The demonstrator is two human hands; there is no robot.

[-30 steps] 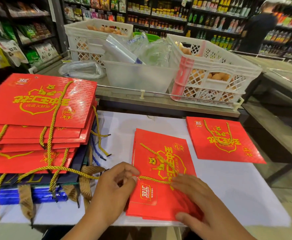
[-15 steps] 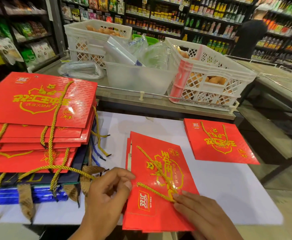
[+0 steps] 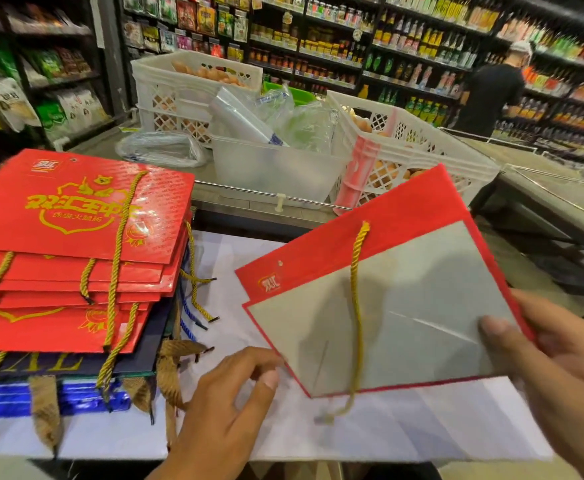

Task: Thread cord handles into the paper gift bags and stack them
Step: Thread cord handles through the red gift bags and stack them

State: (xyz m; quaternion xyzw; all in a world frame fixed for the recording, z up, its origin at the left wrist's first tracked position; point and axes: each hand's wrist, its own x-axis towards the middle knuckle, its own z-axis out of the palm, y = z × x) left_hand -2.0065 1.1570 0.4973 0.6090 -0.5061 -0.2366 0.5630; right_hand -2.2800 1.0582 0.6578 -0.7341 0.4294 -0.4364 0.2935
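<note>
A flat red paper gift bag is lifted off the white table and turned over, its grey inner side facing me. A gold cord handle hangs down across it. My right hand grips the bag at its right edge, thumb on the grey face. My left hand hovers just left of the bag's lower corner, fingers apart, holding nothing. A stack of red bags with gold cords lies at the left.
Under the red stack lie dark blue bags with brown handles. Behind the table are white crates, a clear plastic tub and plastic bags. Store shelves fill the background, where a person in black stands.
The bag lay flat on the table under both hands; now my right hand has lifted and flipped it, grey side up. My left hand has let go. The camera moved closer.
</note>
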